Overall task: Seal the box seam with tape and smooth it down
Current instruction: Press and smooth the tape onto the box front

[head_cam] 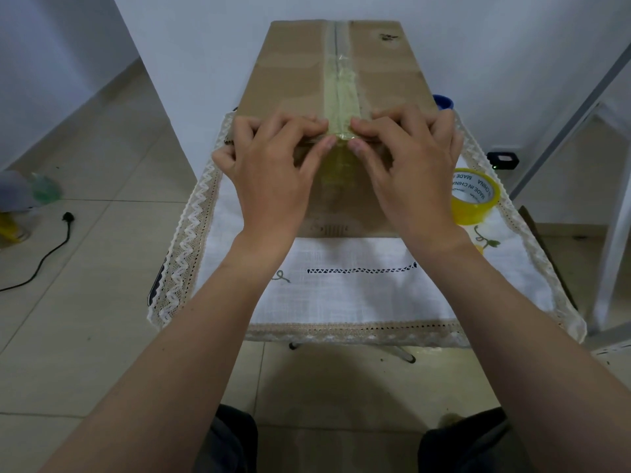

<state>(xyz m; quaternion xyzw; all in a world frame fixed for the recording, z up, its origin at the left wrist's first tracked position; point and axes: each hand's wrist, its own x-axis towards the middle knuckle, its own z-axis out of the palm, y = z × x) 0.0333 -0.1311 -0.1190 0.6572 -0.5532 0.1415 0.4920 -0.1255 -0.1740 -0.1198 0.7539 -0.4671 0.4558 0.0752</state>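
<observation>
A brown cardboard box (pixel 286 73) lies lengthwise on a small table. A strip of yellowish clear tape (pixel 340 93) runs along its centre seam and folds over the near edge onto the front face. My left hand (pixel 273 172) and my right hand (pixel 409 165) rest on the near top edge, one on each side of the tape. Their fingertips and thumbs press the box edge beside the strip. Neither hand holds a loose object. A roll of yellow tape (pixel 474 196) stands on the cloth to the right of the box.
A white cloth with lace trim (pixel 358 291) covers the table. A blue object (pixel 444 101) peeks out behind the box's right corner. A black cable (pixel 44 257) lies on the tiled floor at left. White metal legs (pixel 614 233) stand at right.
</observation>
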